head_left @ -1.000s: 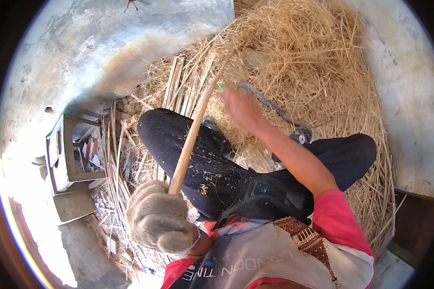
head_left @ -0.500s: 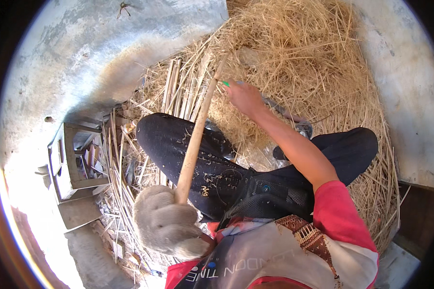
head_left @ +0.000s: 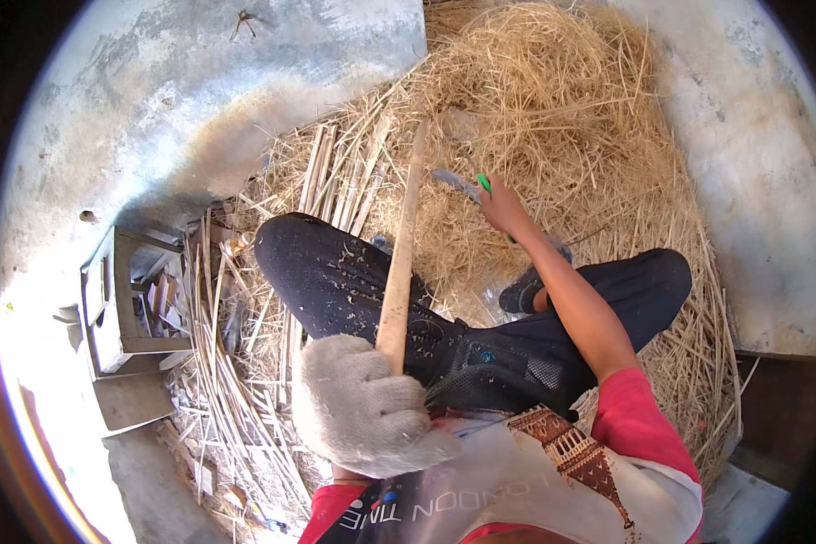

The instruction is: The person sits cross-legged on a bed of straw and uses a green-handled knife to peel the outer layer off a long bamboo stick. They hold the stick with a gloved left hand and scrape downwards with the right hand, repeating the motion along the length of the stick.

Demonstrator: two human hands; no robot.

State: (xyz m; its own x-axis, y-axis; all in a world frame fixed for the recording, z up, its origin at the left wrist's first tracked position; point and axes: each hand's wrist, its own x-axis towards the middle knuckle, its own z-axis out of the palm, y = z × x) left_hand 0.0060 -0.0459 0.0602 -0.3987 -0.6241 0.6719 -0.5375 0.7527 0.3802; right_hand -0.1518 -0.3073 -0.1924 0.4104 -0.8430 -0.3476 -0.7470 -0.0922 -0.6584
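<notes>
My left hand (head_left: pixel 363 408), in a pale knitted work glove, is closed around the lower end of a long bamboo strip (head_left: pixel 401 263). The strip slants up and slightly away over my left thigh, its far tip above the straw. My bare right hand (head_left: pixel 503 210) is closed on a green-handled knife (head_left: pixel 484 183), apart from the strip and to its right. A grey, blade-like piece (head_left: pixel 458 184) shows by the fingers; part of the handle is hidden in the grip.
Straw-like fibre shavings (head_left: pixel 553 109) are heaped ahead. Cut bamboo strips (head_left: pixel 322 172) lie beyond my left knee, with more at the left beside a wooden frame box (head_left: pixel 145 299). My crossed legs in dark trousers (head_left: pixel 326 263) lie below my hands. Pale walls (head_left: pixel 181 109) enclose the spot.
My right hand has moved right and nearer, away from the bamboo strip. My gloved left hand has shifted right and slightly up, and the strip stands more upright.
</notes>
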